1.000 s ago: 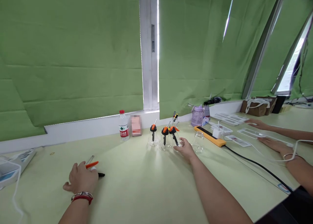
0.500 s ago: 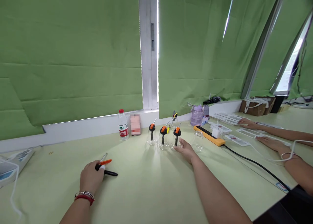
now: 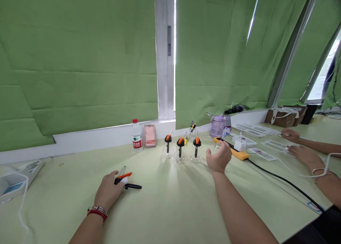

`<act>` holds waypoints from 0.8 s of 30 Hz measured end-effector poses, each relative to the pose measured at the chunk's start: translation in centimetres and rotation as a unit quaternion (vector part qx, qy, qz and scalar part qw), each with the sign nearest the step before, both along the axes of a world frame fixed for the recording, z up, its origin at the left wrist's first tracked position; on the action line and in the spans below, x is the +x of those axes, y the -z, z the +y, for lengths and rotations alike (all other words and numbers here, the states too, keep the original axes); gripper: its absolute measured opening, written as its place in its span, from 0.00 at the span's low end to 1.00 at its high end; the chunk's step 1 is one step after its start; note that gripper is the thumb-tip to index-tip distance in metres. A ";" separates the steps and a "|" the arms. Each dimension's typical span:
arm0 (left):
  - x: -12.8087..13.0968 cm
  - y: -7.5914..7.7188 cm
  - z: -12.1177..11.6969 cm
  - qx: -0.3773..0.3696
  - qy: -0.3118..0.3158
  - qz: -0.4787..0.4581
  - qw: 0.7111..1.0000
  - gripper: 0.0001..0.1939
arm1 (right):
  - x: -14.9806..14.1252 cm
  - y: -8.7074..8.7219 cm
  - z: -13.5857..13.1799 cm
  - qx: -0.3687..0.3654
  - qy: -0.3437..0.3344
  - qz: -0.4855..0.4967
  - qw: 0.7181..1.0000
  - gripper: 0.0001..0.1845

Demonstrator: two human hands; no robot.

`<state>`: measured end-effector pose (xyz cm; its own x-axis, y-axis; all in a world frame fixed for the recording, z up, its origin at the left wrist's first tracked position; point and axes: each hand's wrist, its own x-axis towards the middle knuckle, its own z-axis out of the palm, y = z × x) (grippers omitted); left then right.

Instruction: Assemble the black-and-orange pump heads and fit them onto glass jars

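Observation:
My left hand point(image 3: 108, 190) rests on the pale green table point(image 3: 170, 201), its thumb and fingers closed on an orange-handled tool point(image 3: 124, 175). A black pen-like piece point(image 3: 133, 186) lies just beside the fingertips. My right hand point(image 3: 220, 158) is raised with its fingers curled round a clear glass cup that it almost wholly hides. Left of that hand stand three upturned clear glasses point(image 3: 180, 155) in a row, each with an orange-and-black tool point(image 3: 196, 144) in it. Behind them is a further glass with a yellow-and-black tool point(image 3: 192, 127).
A water bottle point(image 3: 136, 135) and a pink box point(image 3: 149, 135) stand by the wall. A yellow power strip point(image 3: 234, 151) with a black cable, a purple jug point(image 3: 217, 126) and white trays lie to the right. Another person's hands point(image 3: 302, 154) work there. A white box point(image 3: 16, 176) sits far left.
My left hand slid right across the table with the orange tool. My right hand left the third glass, moved right and curled round the empty glass. The tools in the glasses now stand upright.

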<state>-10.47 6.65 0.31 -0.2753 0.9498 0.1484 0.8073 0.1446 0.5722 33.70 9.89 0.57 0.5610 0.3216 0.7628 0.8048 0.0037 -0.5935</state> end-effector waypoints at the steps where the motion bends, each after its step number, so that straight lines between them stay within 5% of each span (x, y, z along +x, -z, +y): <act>1: 0.1 -0.1 -0.2 -0.005 0.008 -0.004 1.000 0.35 | 0.2 0.1 -0.2 -0.007 0.028 0.025 0.999 0.39; 7: 0.5 -0.3 -0.9 -0.020 0.087 -0.040 0.995 0.32 | 2.0 2.0 0.1 -0.176 0.075 0.212 0.958 0.57; 14: 0.5 -0.5 -1.2 -0.035 0.178 -0.144 0.973 0.30 | 3.6 3.2 0.6 -0.300 0.069 0.217 0.926 0.43; 17: 0.6 -0.7 -1.5 -0.061 0.187 -0.179 0.964 0.30 | 3.3 2.3 0.3 -0.271 0.087 0.246 0.927 0.41; 20: 0.8 -0.7 -1.6 -0.076 0.190 -0.214 0.955 0.32 | 2.3 0.7 -0.3 -0.168 0.134 0.257 0.942 0.41; 24: 0.9 -0.4 -1.3 -0.064 0.185 -0.245 0.950 0.32 | -0.3 -1.5 -1.0 -0.023 0.093 0.126 0.987 0.41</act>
